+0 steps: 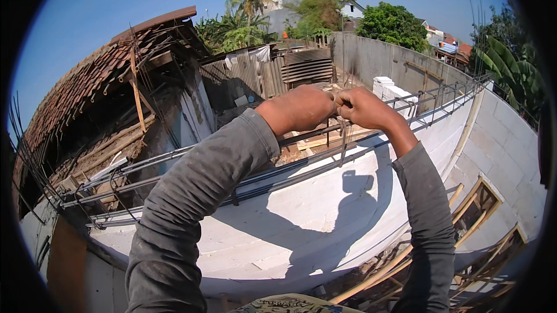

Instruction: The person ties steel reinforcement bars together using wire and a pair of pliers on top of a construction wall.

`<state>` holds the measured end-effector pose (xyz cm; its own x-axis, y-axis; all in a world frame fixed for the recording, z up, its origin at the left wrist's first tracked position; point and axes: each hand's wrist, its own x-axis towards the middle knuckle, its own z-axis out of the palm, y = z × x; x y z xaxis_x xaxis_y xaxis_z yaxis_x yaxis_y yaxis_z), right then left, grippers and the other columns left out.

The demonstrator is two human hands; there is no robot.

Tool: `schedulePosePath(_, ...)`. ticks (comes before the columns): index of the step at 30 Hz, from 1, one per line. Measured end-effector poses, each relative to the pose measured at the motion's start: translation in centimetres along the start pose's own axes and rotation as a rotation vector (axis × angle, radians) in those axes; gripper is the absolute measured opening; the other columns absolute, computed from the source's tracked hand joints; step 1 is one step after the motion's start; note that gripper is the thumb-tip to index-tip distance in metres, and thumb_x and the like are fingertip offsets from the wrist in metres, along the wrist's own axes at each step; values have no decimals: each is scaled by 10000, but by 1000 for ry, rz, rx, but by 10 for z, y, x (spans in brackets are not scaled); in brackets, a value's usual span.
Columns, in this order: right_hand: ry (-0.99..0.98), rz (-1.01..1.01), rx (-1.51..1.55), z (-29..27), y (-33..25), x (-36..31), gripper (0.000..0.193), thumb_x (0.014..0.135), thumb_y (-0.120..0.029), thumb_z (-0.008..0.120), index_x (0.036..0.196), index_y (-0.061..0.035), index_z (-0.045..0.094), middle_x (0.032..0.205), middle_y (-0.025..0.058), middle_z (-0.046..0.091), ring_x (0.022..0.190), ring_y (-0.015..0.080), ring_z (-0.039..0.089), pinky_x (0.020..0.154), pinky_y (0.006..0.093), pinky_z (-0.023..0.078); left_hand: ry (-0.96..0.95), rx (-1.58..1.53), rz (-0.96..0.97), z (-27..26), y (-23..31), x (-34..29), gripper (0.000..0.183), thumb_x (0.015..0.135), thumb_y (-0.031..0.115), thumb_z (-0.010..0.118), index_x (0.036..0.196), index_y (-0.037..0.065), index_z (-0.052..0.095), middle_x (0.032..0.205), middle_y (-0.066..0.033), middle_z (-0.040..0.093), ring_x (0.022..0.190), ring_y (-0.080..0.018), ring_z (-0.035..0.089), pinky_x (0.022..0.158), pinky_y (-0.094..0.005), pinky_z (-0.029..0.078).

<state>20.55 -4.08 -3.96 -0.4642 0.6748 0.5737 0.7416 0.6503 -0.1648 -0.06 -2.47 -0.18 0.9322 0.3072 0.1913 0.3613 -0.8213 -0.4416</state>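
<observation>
My left hand [300,108] and my right hand [366,108] meet above the top of a white block wall [261,240]. The fingers of both are closed and pressed together at the fingertips. Whatever lies between them is too small or hidden to name. Just under the hands runs a cage of long steel reinforcing bars [275,180], laid along the wall top. Bent steel stirrups [343,146] cross the bars, one directly beneath my right hand. My left forearm hides part of the bars.
Left stands a damaged building with a tiled roof [81,75]; upright bars [26,153] rise near it. Beyond the wall are corrugated sheets [255,75], stacked white blocks [391,89] and a grey wall [383,57]. Wooden poles [383,272] lean at the lower right.
</observation>
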Motion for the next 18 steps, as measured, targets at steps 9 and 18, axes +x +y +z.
schedulePosePath(9,-216,-5,-460,-26,3,26,156,814,-127,630,841,25,645,766,231,624,750,405,602,701,469,474,-163,-191,34,-24,-20,25,151,815,78,642,941,-6,634,868,-233,639,798,-429,587,710,-485,455)
schedulePosePath(18,-135,-4,111,-15,-19,3,106,843,-67,654,896,19,623,776,145,619,695,234,567,667,389,464,-79,-563,-150,23,-52,22,155,829,56,649,962,-21,626,793,-179,651,733,-337,619,686,-418,473)
